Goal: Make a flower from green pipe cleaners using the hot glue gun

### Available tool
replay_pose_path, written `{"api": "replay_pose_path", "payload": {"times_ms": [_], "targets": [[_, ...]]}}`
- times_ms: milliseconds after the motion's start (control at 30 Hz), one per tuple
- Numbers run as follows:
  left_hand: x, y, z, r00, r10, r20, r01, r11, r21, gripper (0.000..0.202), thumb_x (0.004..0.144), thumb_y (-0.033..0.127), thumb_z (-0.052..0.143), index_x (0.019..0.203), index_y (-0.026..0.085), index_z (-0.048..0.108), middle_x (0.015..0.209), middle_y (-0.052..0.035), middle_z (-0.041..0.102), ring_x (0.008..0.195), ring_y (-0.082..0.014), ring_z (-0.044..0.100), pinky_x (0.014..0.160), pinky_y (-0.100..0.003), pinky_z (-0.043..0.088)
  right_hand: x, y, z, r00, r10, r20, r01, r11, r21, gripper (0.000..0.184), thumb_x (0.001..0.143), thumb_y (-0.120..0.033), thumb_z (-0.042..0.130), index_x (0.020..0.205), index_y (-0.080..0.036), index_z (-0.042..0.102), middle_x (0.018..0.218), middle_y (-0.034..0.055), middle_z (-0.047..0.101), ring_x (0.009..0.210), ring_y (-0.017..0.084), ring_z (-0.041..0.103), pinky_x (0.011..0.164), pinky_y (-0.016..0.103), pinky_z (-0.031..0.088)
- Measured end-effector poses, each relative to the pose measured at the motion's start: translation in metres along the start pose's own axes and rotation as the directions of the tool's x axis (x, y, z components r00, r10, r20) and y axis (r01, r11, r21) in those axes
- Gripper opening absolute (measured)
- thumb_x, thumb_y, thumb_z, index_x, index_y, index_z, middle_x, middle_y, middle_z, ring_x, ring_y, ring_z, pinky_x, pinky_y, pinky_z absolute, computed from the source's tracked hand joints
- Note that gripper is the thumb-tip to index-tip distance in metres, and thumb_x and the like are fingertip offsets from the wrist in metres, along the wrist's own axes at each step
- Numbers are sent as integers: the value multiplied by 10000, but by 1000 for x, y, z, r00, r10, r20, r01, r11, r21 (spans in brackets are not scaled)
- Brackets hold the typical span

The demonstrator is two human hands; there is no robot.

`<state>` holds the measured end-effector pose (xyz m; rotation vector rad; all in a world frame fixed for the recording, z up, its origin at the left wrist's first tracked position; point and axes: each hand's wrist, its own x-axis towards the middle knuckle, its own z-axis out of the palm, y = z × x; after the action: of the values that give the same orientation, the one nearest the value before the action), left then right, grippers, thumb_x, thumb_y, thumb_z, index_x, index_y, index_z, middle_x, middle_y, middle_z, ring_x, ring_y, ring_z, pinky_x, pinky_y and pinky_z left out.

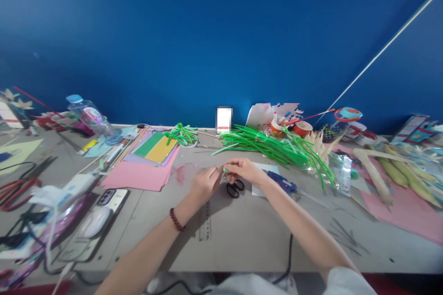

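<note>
My left hand [206,183] and my right hand [245,171] meet above the middle of the table, fingertips almost touching. A short light-green pipe cleaner piece [226,170] shows between them, pinched in the right fingers. The left thumb and fingers are closed at its near side; their exact grip is hidden. Just below the hands lie black-handled scissors [235,189], partly covered by my right hand. A clear ruler [205,223] is under my left wrist. Behind the hands spreads a bundle of green pipe cleaners [266,145].
On the right are a blue glue gun [282,182], paper cups [302,128] and dried husks [398,170]. Coloured paper sheets [138,175], a bottle [88,113], a phone [112,200] and red-handled scissors [20,189] lie left. A blue wall [214,46] stands behind the table.
</note>
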<state>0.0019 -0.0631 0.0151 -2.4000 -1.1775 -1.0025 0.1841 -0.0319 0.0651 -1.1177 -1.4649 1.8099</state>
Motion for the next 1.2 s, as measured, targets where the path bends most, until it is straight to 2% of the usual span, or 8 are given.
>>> {"api": "replay_pose_path", "payload": {"times_ms": [200, 367, 567, 800, 867, 967, 1133, 1200], "targets": [[0, -1, 1, 998, 55, 32, -58, 990, 125, 172, 901, 133, 437, 1006, 161, 571, 681, -19, 546, 616, -148, 540, 600, -282, 359, -1, 0, 1, 998, -50, -26, 49, 998, -28, 391, 652, -393, 754, 931, -130, 679, 625, -2, 656, 551, 91, 606, 569, 204, 507], [4, 3, -2, 997, 31, 75, -43, 985, 170, 176, 904, 117, 417, 1007, 160, 553, 687, -27, 546, 652, -161, 557, 592, -294, 338, 0, -1, 5, 995, -36, -97, 41, 998, 47, 367, 631, -425, 756, 815, -122, 659, 606, 8, 641, 518, 96, 594, 518, 214, 499], [7, 4, -2, 987, -66, 143, 58, 996, 65, 151, 893, 116, 414, 891, 171, 555, 696, -43, 555, 643, -164, 552, 585, -298, 332, 1, 1, 8, 992, -55, -115, 55, 998, -8, 303, 659, -398, 727, 763, -137, 614, 582, -7, 606, 512, 92, 565, 528, 219, 485], [8, 3, -7, 936, -217, 278, 291, 919, -265, 179, 884, 156, 393, 798, 181, 548, 711, -34, 593, 625, -150, 551, 564, -260, 352, -3, 0, 7, 967, -247, -69, 200, 895, -398, 179, 770, -273, 572, 909, -173, 624, 619, -21, 596, 586, 116, 572, 566, 217, 446], [12, 4, -11, 901, -278, 333, 406, 811, -420, 227, 904, 214, 367, 771, 181, 549, 709, -29, 598, 649, -145, 550, 604, -259, 377, -6, -4, 7, 961, -275, -33, 231, 861, -453, 191, 789, -273, 545, 932, -176, 626, 659, -10, 621, 611, 125, 581, 581, 223, 446], [17, 6, -14, 827, -339, 449, 562, 536, -630, 295, 885, 331, 389, 670, 173, 514, 626, -8, 539, 610, -130, 503, 588, -252, 371, -10, -11, 6, 947, -320, 16, 283, 811, -513, 185, 804, -261, 527, 929, -174, 633, 752, 11, 660, 664, 134, 588, 640, 236, 454], [19, 5, -10, 568, -327, 755, 769, -116, -628, 328, 743, 462, 502, 580, 187, 427, 456, 83, 224, 394, -58, 194, 416, -220, 159, -10, -10, 7, 889, -451, 80, 399, 677, -618, 179, 816, -240, 533, 935, -200, 660, 926, 36, 685, 808, 163, 591, 740, 261, 453], [20, 4, -9, 494, -250, 833, 785, -285, -550, 303, 715, 436, 502, 568, 199, 382, 457, 93, 188, 383, -49, 140, 401, -218, 137, -8, -6, 7, 861, -499, 92, 440, 644, -626, 183, 820, -220, 526, 941, -208, 662, 953, 42, 685, 861, 176, 592, 784, 279, 449]]}}
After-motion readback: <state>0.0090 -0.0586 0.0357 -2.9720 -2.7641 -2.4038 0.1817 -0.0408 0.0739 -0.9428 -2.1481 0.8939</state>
